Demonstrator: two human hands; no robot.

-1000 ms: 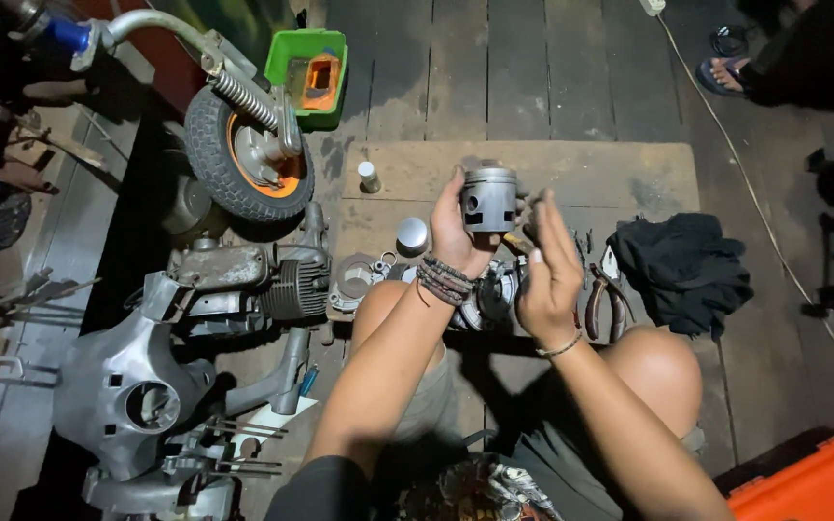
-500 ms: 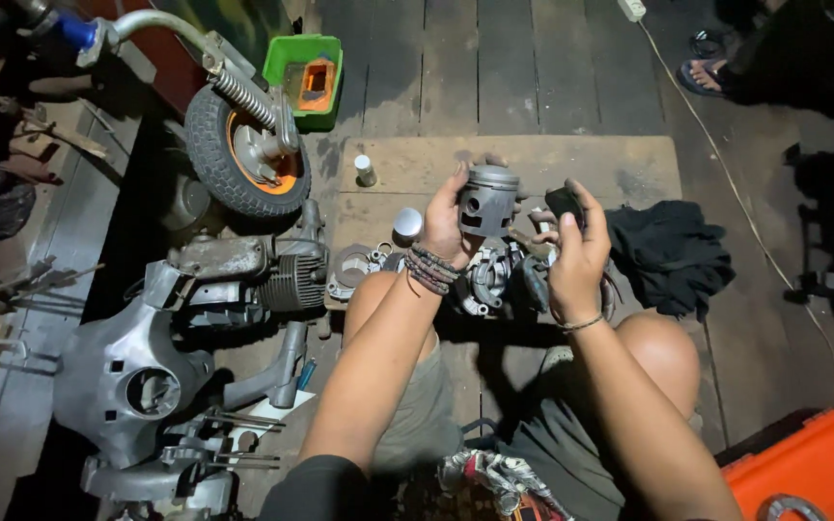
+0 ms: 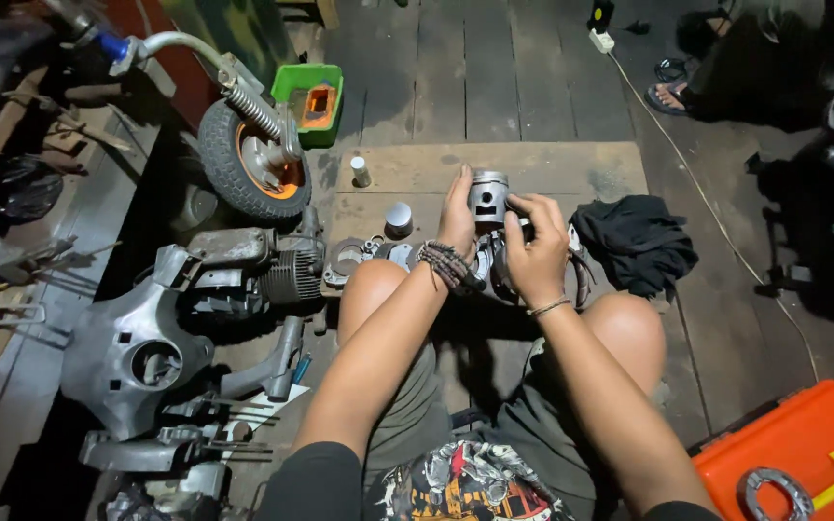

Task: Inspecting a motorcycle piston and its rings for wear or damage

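Seated on the plank floor (image 3: 533,87), knees apart. Both hands held a grey metal piston (image 3: 487,196) raised above the wooden board (image 3: 571,166), likely for light and a closer look. Left hand (image 3: 457,220) clasped its left side, thumb up; right hand (image 3: 533,241) gripped its right side from below. Loose engine parts (image 3: 369,256) lay on the board, left of the piston; black cloth (image 3: 635,241) right of it.

Small wheel with orange hub (image 3: 255,164), green box (image 3: 309,99), black cloth (image 3: 635,241), orange toolbox (image 3: 792,453), grey scooter body shell (image 3: 132,352), wooden board (image 3: 552,169).
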